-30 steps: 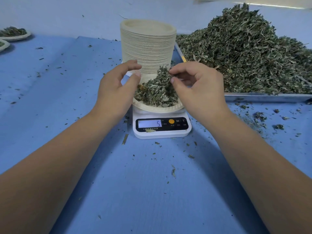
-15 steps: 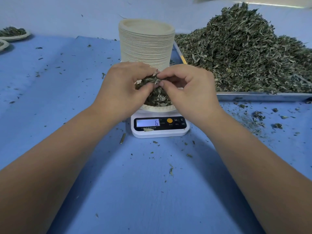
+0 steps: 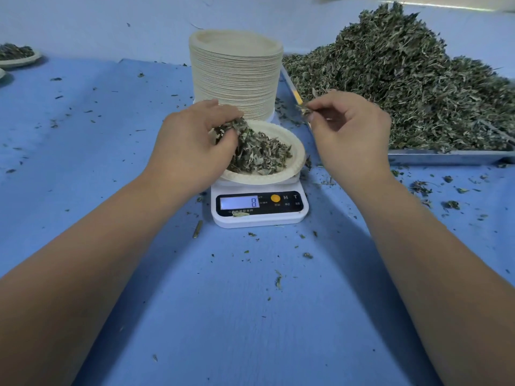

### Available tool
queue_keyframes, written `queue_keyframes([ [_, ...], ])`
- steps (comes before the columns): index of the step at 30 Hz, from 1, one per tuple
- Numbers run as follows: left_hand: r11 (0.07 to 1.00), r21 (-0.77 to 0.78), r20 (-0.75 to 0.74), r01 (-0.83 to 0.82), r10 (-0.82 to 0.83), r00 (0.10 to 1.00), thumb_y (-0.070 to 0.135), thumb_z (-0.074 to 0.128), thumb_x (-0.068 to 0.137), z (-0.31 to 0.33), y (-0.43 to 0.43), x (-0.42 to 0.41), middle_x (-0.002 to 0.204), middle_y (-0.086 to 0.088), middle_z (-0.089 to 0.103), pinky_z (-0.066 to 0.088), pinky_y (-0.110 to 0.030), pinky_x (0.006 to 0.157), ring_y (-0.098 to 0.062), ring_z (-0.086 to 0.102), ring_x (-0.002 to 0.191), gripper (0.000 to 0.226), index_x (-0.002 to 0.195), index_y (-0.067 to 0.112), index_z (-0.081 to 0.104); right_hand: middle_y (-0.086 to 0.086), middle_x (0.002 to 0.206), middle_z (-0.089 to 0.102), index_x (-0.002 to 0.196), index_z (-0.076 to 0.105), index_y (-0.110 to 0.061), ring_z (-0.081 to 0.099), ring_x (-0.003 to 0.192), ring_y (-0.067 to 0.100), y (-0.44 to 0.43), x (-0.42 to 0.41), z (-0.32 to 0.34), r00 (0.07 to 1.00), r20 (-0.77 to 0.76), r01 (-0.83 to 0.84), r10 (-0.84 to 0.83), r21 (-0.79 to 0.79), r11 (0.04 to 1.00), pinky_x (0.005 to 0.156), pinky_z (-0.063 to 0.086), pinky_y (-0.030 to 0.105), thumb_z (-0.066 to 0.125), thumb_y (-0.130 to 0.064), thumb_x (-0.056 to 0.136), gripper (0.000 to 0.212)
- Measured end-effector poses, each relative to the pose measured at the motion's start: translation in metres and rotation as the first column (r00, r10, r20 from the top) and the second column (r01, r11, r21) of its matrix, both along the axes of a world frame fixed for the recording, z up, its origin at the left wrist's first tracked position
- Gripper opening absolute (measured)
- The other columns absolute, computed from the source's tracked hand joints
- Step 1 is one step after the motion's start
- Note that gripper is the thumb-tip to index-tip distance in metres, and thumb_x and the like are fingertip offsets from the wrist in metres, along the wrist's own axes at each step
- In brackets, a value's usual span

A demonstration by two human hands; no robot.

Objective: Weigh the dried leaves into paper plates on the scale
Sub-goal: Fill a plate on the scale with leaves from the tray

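Weighing is under way: a clump of dried leaves (image 3: 231,129) is pinched by the left hand (image 3: 192,143) over the paper plate (image 3: 295,151), which sits part-filled on the scale (image 3: 259,215), whose display shows 8. A few bits are nipped between thumb and forefinger of the right hand (image 3: 348,132), held beside the plate toward the leaf pile (image 3: 404,84). A tall stack of plates (image 3: 237,76) is left unfilled; filled plates (image 3: 16,55) are seen far left.
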State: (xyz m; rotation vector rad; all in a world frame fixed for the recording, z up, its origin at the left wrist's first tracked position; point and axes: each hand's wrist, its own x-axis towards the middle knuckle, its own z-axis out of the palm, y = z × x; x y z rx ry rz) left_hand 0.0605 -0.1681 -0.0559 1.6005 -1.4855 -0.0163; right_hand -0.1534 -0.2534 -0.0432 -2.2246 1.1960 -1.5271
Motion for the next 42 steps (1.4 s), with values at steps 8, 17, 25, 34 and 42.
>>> queue_keyframes([
  [8,0.998,-0.049,-0.062,-0.035,0.032,0.998,0.025,0.058,0.099,-0.003,0.003,0.003,0.143,0.008,0.062,0.030,-0.006,0.107,0.001,0.048,0.134,0.039,0.137,0.030,0.064,0.004,0.104,0.072,0.118,0.072,-0.016,0.055,0.064,0.012,-0.021,-0.026,-0.013,0.930,-0.300,0.252,-0.214,0.095,0.963,0.071,0.043,0.027,0.054,-0.013,0.093,0.031],
  [17,0.997,-0.051,-0.020,-0.061,0.060,0.998,0.022,0.050,0.088,-0.006,0.004,0.000,0.127,0.008,0.072,0.037,-0.013,0.109,-0.008,0.059,0.128,0.039,0.113,0.019,0.079,-0.002,0.113,0.072,0.115,0.074,-0.015,0.060,0.113,0.018,0.018,0.009,-0.005,0.966,-0.223,-0.129,0.132,0.029,0.991,0.098,0.045,0.030,0.057,-0.023,0.096,0.026],
  [25,0.994,-0.092,-0.055,0.066,-0.071,0.996,0.023,0.048,0.090,-0.001,0.010,-0.001,0.137,0.008,0.066,0.037,-0.023,0.115,-0.004,0.054,0.131,0.046,0.128,0.026,0.072,-0.007,0.135,0.063,0.115,0.074,-0.023,0.043,0.139,0.018,0.039,0.026,-0.005,0.774,-0.519,-0.388,0.362,0.062,0.919,0.110,0.034,0.052,0.040,-0.040,0.106,0.039],
  [34,0.984,-0.176,-0.159,-0.020,-0.009,0.987,0.025,0.046,0.090,-0.008,0.007,0.000,0.105,0.019,0.072,0.048,-0.027,0.100,-0.001,0.063,0.108,0.034,0.105,0.025,0.077,-0.010,0.061,0.038,0.064,0.041,-0.020,0.044,0.072,0.020,0.030,0.018,0.002,0.892,-0.436,-0.153,0.115,-0.053,0.987,0.079,0.045,0.045,0.034,-0.038,0.107,0.047],
  [42,1.000,0.017,-0.625,0.010,0.002,0.780,0.035,0.041,0.093,-0.020,-0.010,0.022,0.128,0.019,0.066,0.044,-0.037,0.114,-0.001,0.058,0.125,0.037,0.119,0.037,0.067,0.005,0.080,0.068,0.082,0.068,-0.010,0.061,0.088,0.023,0.029,0.017,-0.007,0.923,-0.323,-0.222,0.211,0.004,0.975,0.084,0.047,0.040,0.043,-0.034,0.106,0.042],
])
